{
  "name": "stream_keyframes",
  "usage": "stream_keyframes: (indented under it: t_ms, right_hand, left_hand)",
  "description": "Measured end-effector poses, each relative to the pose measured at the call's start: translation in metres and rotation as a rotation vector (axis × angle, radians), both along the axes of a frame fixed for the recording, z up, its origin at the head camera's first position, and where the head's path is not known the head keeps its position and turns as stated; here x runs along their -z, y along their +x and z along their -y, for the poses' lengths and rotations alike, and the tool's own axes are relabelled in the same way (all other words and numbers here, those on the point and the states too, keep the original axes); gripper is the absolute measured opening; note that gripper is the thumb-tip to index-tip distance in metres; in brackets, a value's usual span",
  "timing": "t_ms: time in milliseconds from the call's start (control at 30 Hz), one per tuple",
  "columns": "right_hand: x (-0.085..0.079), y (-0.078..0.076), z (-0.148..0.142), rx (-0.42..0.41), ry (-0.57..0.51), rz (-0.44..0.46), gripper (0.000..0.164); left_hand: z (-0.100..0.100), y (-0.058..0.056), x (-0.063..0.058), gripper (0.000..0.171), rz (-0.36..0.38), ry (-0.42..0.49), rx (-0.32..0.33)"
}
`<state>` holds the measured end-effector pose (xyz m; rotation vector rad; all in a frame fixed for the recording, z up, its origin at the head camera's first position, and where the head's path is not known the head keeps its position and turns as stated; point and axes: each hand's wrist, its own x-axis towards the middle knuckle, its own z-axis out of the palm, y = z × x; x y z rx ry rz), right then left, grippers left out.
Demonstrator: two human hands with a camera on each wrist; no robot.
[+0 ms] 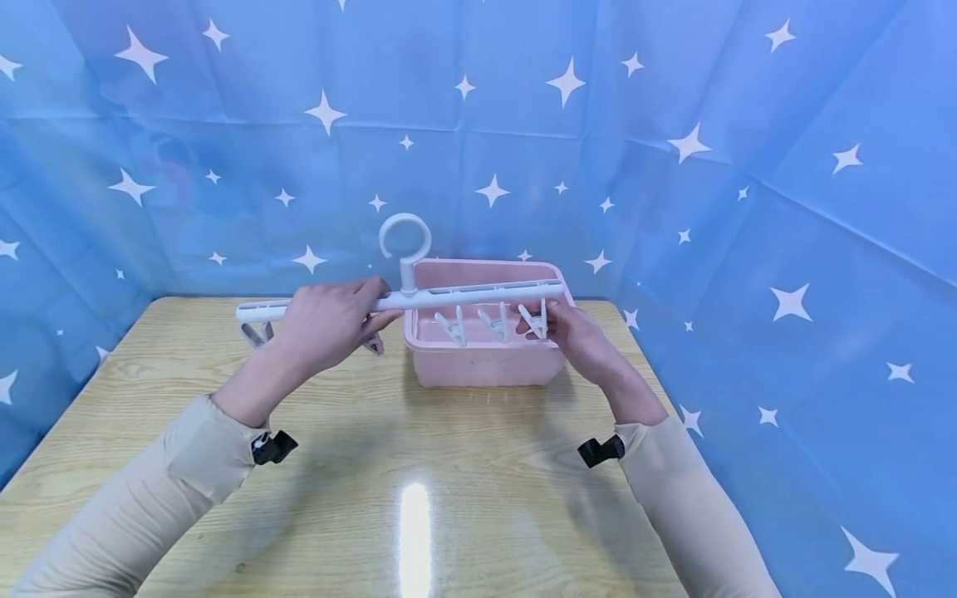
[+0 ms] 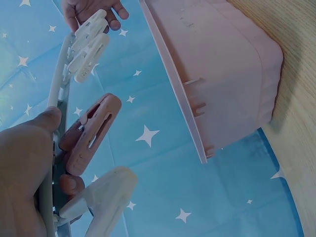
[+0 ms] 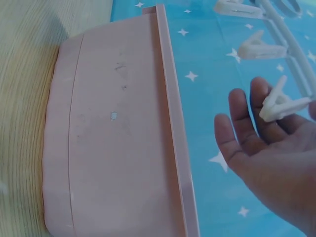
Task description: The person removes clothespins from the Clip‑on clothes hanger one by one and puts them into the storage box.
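Observation:
A white clip hanger (image 1: 486,293) with a ring-shaped hook (image 1: 404,237) is held level over the table. My left hand (image 1: 325,324) grips its bar left of the hook. White clips (image 1: 493,322) hang from the right half. Under the left half, in the left wrist view, hang a pink clip (image 2: 94,133) and another white clip (image 2: 111,202). My right hand (image 1: 591,345) is at the bar's right end, its loosely bent fingers behind the rightmost white clip (image 3: 284,106). The thumb is mostly cut off in the right wrist view.
A pink plastic basket (image 1: 486,368) stands at the back of the wooden table (image 1: 478,448), below and behind the hanger's right half. A blue curtain with white stars (image 1: 463,166) hangs behind the table and along its sides.

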<state>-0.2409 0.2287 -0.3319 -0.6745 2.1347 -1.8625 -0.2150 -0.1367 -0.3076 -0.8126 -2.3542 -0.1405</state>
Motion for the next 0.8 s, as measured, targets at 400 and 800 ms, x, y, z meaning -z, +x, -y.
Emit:
stream_keyframes:
  t_ms: [400, 800]
  right_hand:
    - [0.0021, -0.0016, 0.0010, -0.174, -0.198, 0.045, 0.032]
    - [0.0024, -0.0001, -0.0032, -0.302, -0.262, 0.054, 0.030]
  left_hand:
    - [0.0005, 0.0007, -0.0017, 0.065, -0.025, -0.003, 0.018]
    - [0.0038, -0.0009, -0.0037, 0.068, -0.024, -0.007, 0.047]
